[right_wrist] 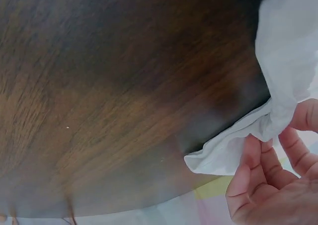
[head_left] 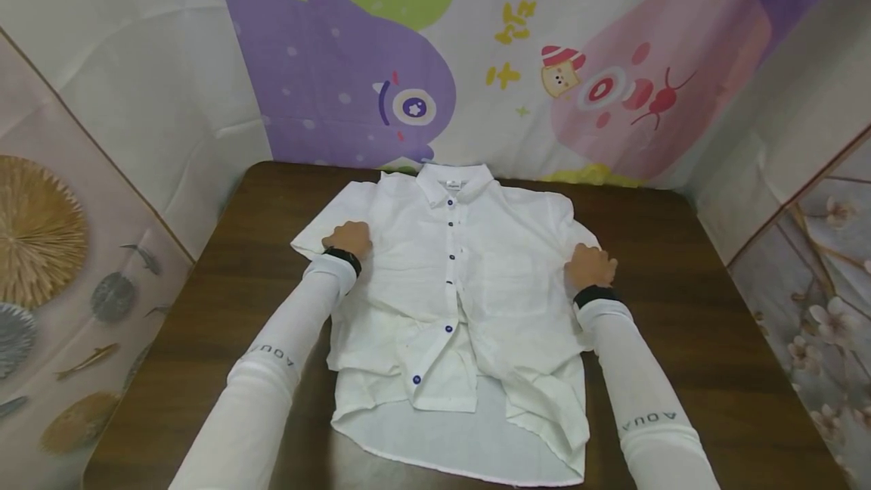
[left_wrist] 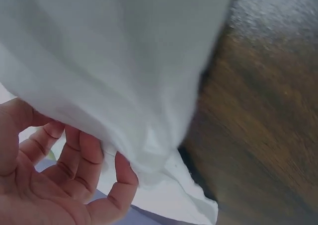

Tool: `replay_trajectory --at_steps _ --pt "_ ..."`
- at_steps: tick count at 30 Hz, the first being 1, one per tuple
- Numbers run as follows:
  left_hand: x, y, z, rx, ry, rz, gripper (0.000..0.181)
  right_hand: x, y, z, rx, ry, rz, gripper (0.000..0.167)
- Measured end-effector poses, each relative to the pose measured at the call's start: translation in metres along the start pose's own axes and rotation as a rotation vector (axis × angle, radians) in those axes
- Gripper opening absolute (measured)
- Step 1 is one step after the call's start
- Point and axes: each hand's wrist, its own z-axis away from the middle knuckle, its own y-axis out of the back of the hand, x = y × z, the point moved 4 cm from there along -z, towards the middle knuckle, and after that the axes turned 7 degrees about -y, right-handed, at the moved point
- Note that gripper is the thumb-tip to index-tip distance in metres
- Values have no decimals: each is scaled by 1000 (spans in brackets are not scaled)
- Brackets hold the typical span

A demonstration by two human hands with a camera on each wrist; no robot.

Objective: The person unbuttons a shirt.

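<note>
A white short-sleeved shirt (head_left: 503, 271) with dark blue buttons lies front up, its collar toward the far edge. Its lower front is rumpled and parted, showing the inside of the back hem. My left hand (head_left: 348, 239) pinches the shirt's side near the left sleeve; in the left wrist view the fingers (left_wrist: 82, 160) curl at the cloth's edge. On the opposite side my right hand (head_left: 590, 266) grips the cloth by the right sleeve. The right wrist view shows thumb and fingers (right_wrist: 253, 160) pinching that fabric, with the sleeve end beside them.
The shirt lies on a dark brown wooden table (head_left: 680, 308). Behind the far edge hangs a cartoon-printed cloth (head_left: 354, 59). Patterned panels stand at the left (head_left: 102, 195) and right (head_left: 816, 263).
</note>
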Motion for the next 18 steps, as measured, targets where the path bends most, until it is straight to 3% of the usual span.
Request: replay_trajectory --at_steps 2,3,6,12,18 --pt "2 3 5 17 -5 -5 27 0 1 2 14 0 10 30" --pt "7 10 15 -9 5 2 27 -1 2 3 20 -1 17 30" --pt "8 13 22 15 0 -1 28 -2 6 7 29 -11 35 30" --pt "4 12 19 26 6 -13 28 -1 8 11 16 -26 13 32" --pt "2 10 16 7 -21 -15 31 7 13 12 -35 62 -62 30"
